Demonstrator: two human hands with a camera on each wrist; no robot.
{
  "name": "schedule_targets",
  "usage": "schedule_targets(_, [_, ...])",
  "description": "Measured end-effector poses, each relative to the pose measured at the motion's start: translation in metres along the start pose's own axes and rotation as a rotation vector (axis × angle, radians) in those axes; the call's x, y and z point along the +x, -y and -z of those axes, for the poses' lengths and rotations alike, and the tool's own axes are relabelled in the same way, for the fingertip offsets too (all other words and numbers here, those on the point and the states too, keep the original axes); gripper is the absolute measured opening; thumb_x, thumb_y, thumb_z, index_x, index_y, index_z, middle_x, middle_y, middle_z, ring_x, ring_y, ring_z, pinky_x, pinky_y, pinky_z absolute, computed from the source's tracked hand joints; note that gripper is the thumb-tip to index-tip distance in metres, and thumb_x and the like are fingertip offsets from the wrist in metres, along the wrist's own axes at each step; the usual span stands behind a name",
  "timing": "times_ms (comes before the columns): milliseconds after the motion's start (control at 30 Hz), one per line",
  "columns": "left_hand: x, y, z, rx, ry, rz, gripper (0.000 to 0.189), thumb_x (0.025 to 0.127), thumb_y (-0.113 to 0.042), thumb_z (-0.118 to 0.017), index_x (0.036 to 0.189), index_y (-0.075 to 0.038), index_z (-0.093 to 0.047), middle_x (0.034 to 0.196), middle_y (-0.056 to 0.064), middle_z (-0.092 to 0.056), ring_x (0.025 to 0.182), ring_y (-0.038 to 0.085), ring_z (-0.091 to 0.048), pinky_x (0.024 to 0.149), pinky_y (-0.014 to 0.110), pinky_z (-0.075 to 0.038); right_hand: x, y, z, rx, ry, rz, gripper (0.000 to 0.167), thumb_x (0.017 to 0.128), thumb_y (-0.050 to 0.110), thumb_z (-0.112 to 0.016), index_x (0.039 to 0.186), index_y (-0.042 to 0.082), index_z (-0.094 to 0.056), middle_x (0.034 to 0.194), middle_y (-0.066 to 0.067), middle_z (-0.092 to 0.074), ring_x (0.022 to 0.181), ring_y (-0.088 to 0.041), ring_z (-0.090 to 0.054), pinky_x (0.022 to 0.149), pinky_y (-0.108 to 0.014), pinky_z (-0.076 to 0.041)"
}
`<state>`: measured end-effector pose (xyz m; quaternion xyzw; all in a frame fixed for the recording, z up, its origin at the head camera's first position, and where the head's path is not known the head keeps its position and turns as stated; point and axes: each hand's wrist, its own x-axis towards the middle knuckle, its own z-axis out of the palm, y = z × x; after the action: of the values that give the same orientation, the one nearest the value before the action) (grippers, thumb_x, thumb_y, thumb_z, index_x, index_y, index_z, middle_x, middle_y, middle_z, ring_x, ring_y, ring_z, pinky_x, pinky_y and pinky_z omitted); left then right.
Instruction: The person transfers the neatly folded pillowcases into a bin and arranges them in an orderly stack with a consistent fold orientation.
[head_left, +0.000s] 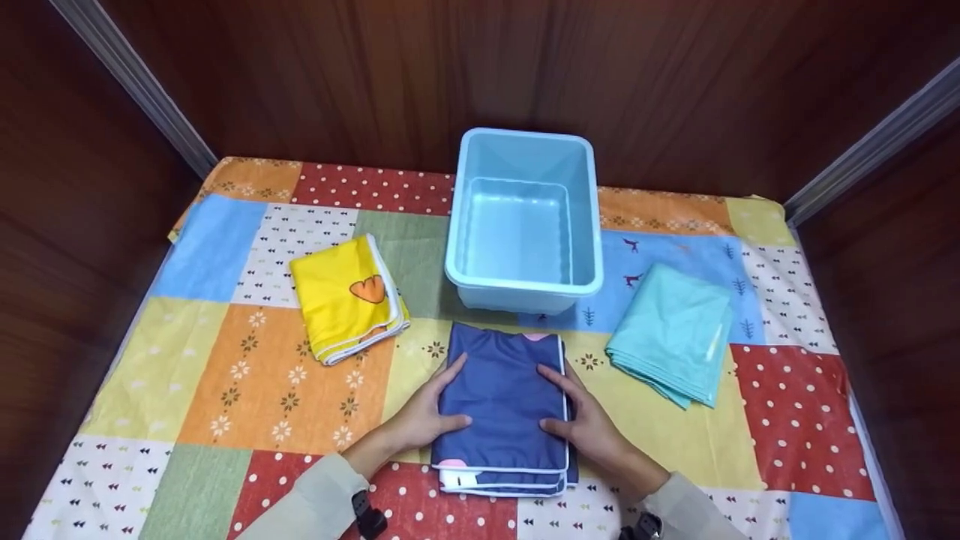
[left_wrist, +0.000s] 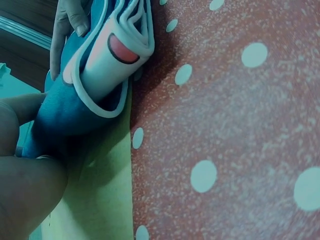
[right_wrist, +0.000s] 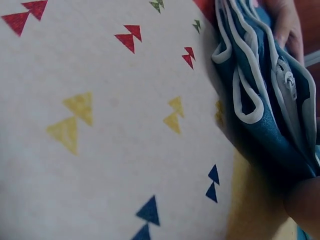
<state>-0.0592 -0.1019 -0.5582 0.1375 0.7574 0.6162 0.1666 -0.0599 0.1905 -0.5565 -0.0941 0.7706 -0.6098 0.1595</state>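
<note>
A folded navy fabric cover (head_left: 504, 405) with white piping and pink patches lies in front of me. My left hand (head_left: 424, 409) grips its left edge, thumb on top. On the opposite edge, my right hand (head_left: 596, 427) holds it the same way. The left wrist view shows the cover's folded layers (left_wrist: 115, 55) with a white and pink print, tucked between thumb and fingers. A zipper (right_wrist: 287, 82) shows among the stacked folds in the right wrist view. The fingers under the cover are hidden.
An open light blue plastic bin (head_left: 517, 292) stands behind the cover. To the left lies a folded yellow cloth (head_left: 334, 292) with an orange heart shape; to the right, a folded turquoise cloth (head_left: 667, 330). A patchwork tablecloth (head_left: 285, 375) covers the table, with brown panels (head_left: 337, 82) around it.
</note>
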Motion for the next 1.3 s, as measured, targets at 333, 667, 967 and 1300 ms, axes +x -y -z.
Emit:
schedule_targets(333, [-0.002,-0.006,0.000,-0.017,0.004,0.002,0.090,0.085,0.000,-0.076,0.160,-0.002,-0.026,0.164,0.034,-0.010,0.152,0.048,-0.007,0.122,0.060,-0.009,-0.002,0.008,0.003,-0.002,-0.004,-0.038,0.075,0.082,-0.012,-0.073,0.151,0.005,-0.049,0.170,-0.019,-0.005,0.155,-0.034,-0.002,0.110,-0.009,-0.018])
schedule_targets(667, [0.000,-0.012,0.001,-0.016,0.004,-0.003,0.091,0.083,0.002,-0.076,0.160,-0.002,-0.027,0.164,0.033,-0.014,0.152,0.046,-0.010,0.122,0.056,-0.011,-0.004,0.017,0.004,0.034,-0.013,-0.047,0.074,0.083,-0.013,-0.071,0.151,0.004,-0.048,0.170,-0.018,-0.003,0.155,-0.035,0.000,0.108,-0.009,-0.022])
schedule_targets(967, [-0.002,-0.022,0.002,-0.054,0.006,0.003,0.090,0.085,0.005,-0.073,0.161,-0.003,-0.026,0.165,0.029,-0.012,0.153,0.043,-0.010,0.123,0.054,-0.011,-0.006,0.026,0.005,0.040,-0.024,-0.053,0.073,0.084,-0.013,-0.070,0.151,0.005,-0.049,0.170,-0.019,-0.003,0.155,-0.036,0.000,0.123,-0.045,-0.013])
schedule_targets(1300, [-0.004,-0.032,0.005,-0.063,0.018,-0.011,0.088,0.085,0.006,-0.071,0.160,-0.003,-0.027,0.166,0.026,-0.017,0.153,0.042,-0.012,0.123,0.055,-0.013,-0.010,0.039,0.007,0.034,-0.024,-0.030,0.071,0.085,-0.012,-0.070,0.150,0.004,-0.049,0.169,-0.021,-0.001,0.155,-0.039,0.003,0.123,-0.055,-0.006])
